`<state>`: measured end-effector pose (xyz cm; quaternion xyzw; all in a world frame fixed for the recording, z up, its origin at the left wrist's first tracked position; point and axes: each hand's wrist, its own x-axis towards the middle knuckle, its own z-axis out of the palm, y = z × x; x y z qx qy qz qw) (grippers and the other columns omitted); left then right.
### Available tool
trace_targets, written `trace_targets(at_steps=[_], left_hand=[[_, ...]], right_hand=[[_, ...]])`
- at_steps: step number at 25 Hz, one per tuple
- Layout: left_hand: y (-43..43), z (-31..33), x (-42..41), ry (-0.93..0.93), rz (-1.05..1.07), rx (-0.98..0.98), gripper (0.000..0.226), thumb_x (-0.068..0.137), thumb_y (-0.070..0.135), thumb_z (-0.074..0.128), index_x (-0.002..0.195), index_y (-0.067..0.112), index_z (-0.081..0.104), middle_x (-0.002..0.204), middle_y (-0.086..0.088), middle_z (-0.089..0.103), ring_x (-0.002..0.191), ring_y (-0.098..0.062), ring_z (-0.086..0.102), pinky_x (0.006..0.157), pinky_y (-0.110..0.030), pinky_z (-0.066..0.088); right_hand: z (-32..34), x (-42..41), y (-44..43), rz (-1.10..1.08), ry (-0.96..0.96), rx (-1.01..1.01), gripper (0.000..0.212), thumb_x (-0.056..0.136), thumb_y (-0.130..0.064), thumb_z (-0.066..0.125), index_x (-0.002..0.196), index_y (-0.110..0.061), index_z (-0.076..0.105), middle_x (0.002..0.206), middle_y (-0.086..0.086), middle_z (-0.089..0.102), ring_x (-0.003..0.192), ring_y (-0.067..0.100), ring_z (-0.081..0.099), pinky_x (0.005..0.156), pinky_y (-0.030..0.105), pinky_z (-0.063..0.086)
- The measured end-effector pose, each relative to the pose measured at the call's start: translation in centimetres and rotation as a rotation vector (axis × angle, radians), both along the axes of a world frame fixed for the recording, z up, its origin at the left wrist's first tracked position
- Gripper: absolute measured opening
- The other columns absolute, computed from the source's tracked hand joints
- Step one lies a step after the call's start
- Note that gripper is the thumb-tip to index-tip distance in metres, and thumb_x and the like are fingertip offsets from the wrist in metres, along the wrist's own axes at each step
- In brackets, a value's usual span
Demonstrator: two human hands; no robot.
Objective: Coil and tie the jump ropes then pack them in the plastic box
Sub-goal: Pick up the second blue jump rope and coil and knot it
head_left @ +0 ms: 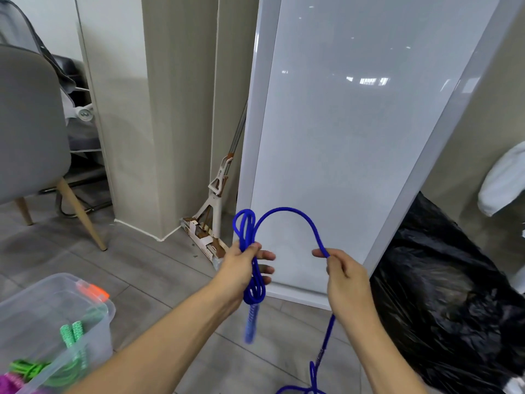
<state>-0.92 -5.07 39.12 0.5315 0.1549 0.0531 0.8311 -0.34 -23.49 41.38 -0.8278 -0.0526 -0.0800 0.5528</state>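
A blue jump rope (287, 211) arches between my two hands above the floor. My left hand (241, 268) grips a bundle of several folded loops, with one blue handle (250, 327) hanging blurred below it. My right hand (345, 275) pinches the loose strand, which drops down past my wrist to the floor at the bottom edge. The clear plastic box (93, 322) with an orange latch stands at the lower left. Inside it lie a green jump rope (71, 335) and, at the very corner, a purple one (7, 383).
A white-framed panel (355, 123) leans upright straight ahead. A black rubbish bag (443, 302) fills the right side. A mop (216, 200) leans in the corner by the beige pillar. A grey chair (28, 123) with wooden legs stands at the left on grey floor tiles.
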Motion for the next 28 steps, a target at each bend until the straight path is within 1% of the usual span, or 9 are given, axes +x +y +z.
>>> trace_targets(at_steps=[3, 6, 11, 14, 16, 19, 23, 25, 28], left_hand=[[-1.0, 0.4, -0.8, -0.029, -0.095, 0.039, 0.015, 0.106, 0.020, 0.044, 0.118, 0.012, 0.049, 0.100, -0.006, 0.078, 0.086, -0.029, 0.074, 0.064, -0.036, 0.056], [-1.8, 0.4, -1.0, -0.009, -0.109, 0.126, 0.016, 0.104, 0.021, 0.048, 0.117, 0.013, 0.055, 0.095, 0.004, 0.078, 0.081, -0.020, 0.075, 0.067, -0.033, 0.059], [-2.4, -0.8, -0.9, -0.008, -0.185, 0.319, 0.018, 0.103, 0.025, 0.051, 0.105, 0.015, 0.066, 0.087, -0.005, 0.073, 0.076, -0.020, 0.069, 0.065, -0.029, 0.056], [-1.8, -0.9, -0.5, 0.035, -0.098, 0.447, 0.015, 0.104, 0.023, 0.050, 0.099, 0.014, 0.061, 0.082, -0.004, 0.068, 0.075, -0.017, 0.065, 0.072, -0.034, 0.060], [-1.1, -0.8, 0.0, 0.041, 0.002, 0.352, 0.013, 0.104, 0.020, 0.048, 0.102, 0.012, 0.057, 0.084, -0.008, 0.069, 0.076, -0.022, 0.068, 0.082, -0.045, 0.060], [0.3, -0.5, 1.0, 0.008, 0.145, -0.064, 0.013, 0.105, 0.010, 0.042, 0.099, 0.003, 0.050, 0.075, -0.012, 0.063, 0.060, -0.027, 0.068, 0.066, -0.045, 0.062], [3.1, -0.5, 2.1, 0.038, 0.280, -0.416, 0.024, 0.104, 0.008, 0.039, 0.082, 0.009, 0.045, 0.060, -0.002, 0.044, 0.038, -0.012, 0.042, 0.038, -0.022, 0.044], [4.2, -0.5, 2.4, 0.068, 0.312, -0.367, 0.022, 0.104, 0.010, 0.040, 0.083, 0.013, 0.044, 0.061, 0.000, 0.042, 0.036, -0.009, 0.035, 0.035, -0.017, 0.035], [4.6, -0.6, 2.5, 0.039, 0.346, -0.082, 0.014, 0.105, 0.014, 0.040, 0.091, 0.013, 0.043, 0.064, -0.001, 0.043, 0.039, -0.009, 0.031, 0.036, -0.019, 0.030]], right_hand=[[-0.3, -0.8, 2.1, 0.156, 0.001, -0.055, 0.029, 0.103, -0.014, 0.048, 0.107, -0.035, 0.068, 0.068, -0.009, 0.065, 0.056, -0.001, 0.056, 0.056, 0.011, 0.040], [-1.1, -1.4, 3.4, 0.181, 0.047, 0.012, 0.014, 0.101, -0.014, 0.056, 0.104, -0.025, 0.064, 0.083, -0.003, 0.076, 0.078, -0.001, 0.071, 0.064, 0.010, 0.049], [-2.2, -1.7, 3.9, 0.132, 0.058, -0.058, 0.009, 0.097, -0.017, 0.062, 0.089, -0.020, 0.063, 0.080, -0.002, 0.074, 0.066, 0.004, 0.070, 0.058, 0.016, 0.048], [-2.3, -2.2, 3.8, 0.193, 0.042, -0.189, 0.012, 0.100, -0.022, 0.059, 0.099, -0.031, 0.067, 0.086, -0.009, 0.073, 0.074, -0.002, 0.068, 0.058, 0.010, 0.045], [-2.3, -2.4, 3.8, 0.249, 0.047, -0.270, 0.020, 0.102, -0.027, 0.054, 0.111, -0.040, 0.066, 0.088, -0.012, 0.071, 0.079, 0.000, 0.067, 0.061, 0.010, 0.044], [-2.2, -2.7, 3.6, 0.304, 0.069, -0.370, 0.015, 0.102, -0.034, 0.052, 0.106, -0.038, 0.066, 0.078, -0.008, 0.072, 0.063, -0.004, 0.059, 0.057, 0.014, 0.039], [-1.4, -2.3, 2.0, 0.514, 0.266, -0.367, 0.021, 0.101, -0.036, 0.054, 0.097, -0.027, 0.073, 0.063, -0.003, 0.068, 0.043, 0.002, 0.046, 0.053, 0.018, 0.036], [-1.2, -1.5, 0.3, 0.573, 0.422, -0.419, 0.024, 0.101, -0.034, 0.053, 0.097, -0.024, 0.074, 0.061, -0.003, 0.065, 0.045, 0.008, 0.046, 0.052, 0.021, 0.038], [-1.5, 0.2, -2.7, 0.412, 0.472, -0.597, 0.029, 0.098, -0.040, 0.058, 0.086, -0.019, 0.074, 0.062, -0.003, 0.064, 0.049, 0.013, 0.051, 0.052, 0.024, 0.043]])
